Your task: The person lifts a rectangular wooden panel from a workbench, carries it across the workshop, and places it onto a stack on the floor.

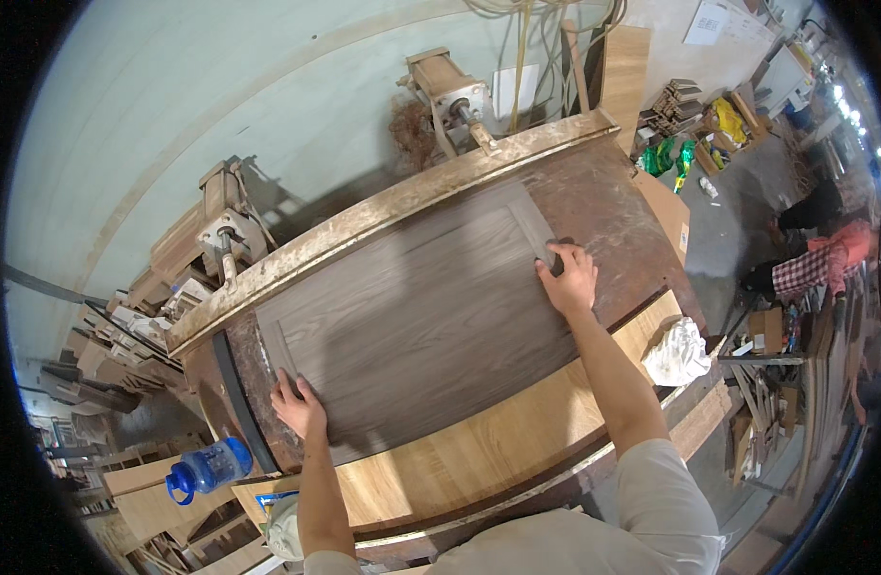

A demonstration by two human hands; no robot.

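Observation:
A grey wood-grain cabinet door panel (pixel 417 321) with raised frame strips at its two ends lies across the brown worktable (pixel 642 225). Its far edge lies along a long, worn metal-faced bar (pixel 393 216). My left hand (pixel 300 410) grips the panel's left end near the near corner, thumb and fingers bent over the edge. At the right end, my right hand (pixel 570 280) is closed on the panel edge, thumb toward the frame strip and fingers curled. The undersides of both grips are hidden.
Two press cylinders (pixel 460 101) (pixel 228 235) stand behind the bar. A light wood board (pixel 488 431) runs along the near edge, with a white cloth bundle (pixel 677 353) at its right. A blue water bottle (pixel 208 468) sits at the left. A person (pixel 814 264) is at far right.

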